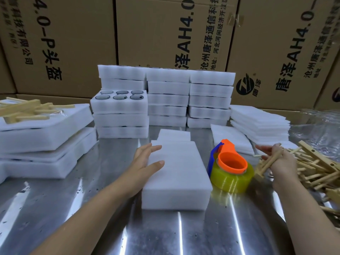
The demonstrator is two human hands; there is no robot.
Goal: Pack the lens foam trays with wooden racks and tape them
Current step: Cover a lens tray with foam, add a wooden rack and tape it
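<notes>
The left hand (147,162) lay open against the foam tray stack (176,173), the right hand (281,162) gripped a wooden rack (269,161) over the pile (312,173), and the tape dispenser (230,172) between them stood untouched, so racking and taping seemed not yet done.

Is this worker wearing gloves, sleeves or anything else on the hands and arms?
No. The left hand and right hand are bare, no gloves; the left forearm and right forearm are uncovered, no sleeve in view. No ring, watch or wristband shows.
</notes>
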